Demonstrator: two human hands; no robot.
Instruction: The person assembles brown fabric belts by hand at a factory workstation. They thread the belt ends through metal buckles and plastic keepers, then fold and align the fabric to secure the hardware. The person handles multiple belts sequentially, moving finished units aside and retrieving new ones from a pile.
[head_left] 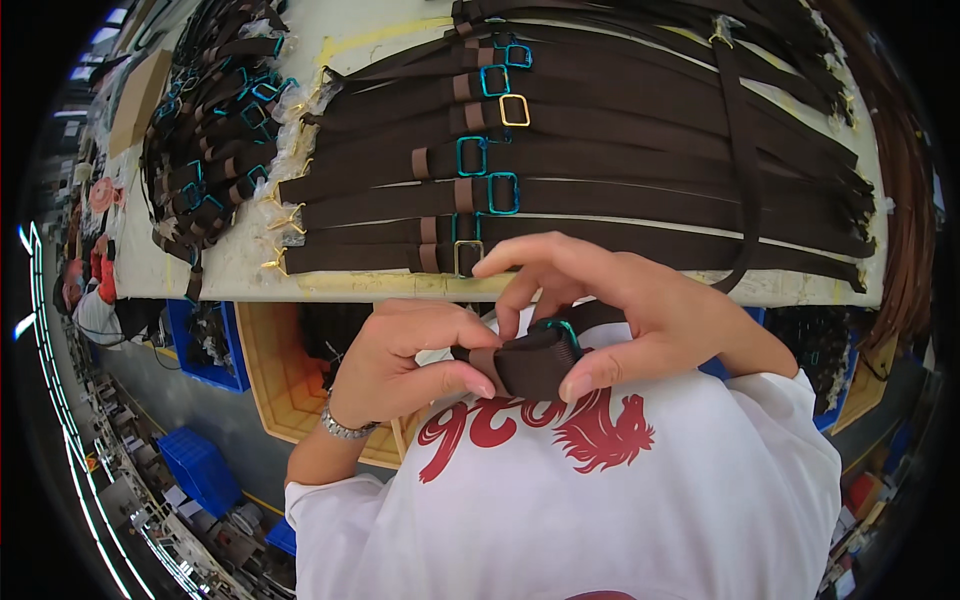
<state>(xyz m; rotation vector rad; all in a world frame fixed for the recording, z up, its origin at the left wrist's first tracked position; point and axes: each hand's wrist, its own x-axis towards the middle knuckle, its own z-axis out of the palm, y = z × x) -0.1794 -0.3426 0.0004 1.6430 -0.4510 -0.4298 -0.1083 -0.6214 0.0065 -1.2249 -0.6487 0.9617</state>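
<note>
Head view: two hands, left hand [400, 365] and right hand [610, 310], both clenched on one brown strap [530, 365] (teal buckle).

Between your left hand [400, 362] and right hand [610, 310] you pinch a dark brown woven webbing strap [535, 362], matt and finely ribbed, with a glossy teal-coated metal ring [560, 328] on it. The same matt cloth straps [640, 190] lie on the pale, scuffed, yellow-stained tabletop [240, 262], fitted with shiny teal rectangular buckles [503, 193] and one polished gold metal buckle [514, 110]. Your steel wristband [345, 428] gleams; your white cotton shirt [640, 510] looks soft.
</note>
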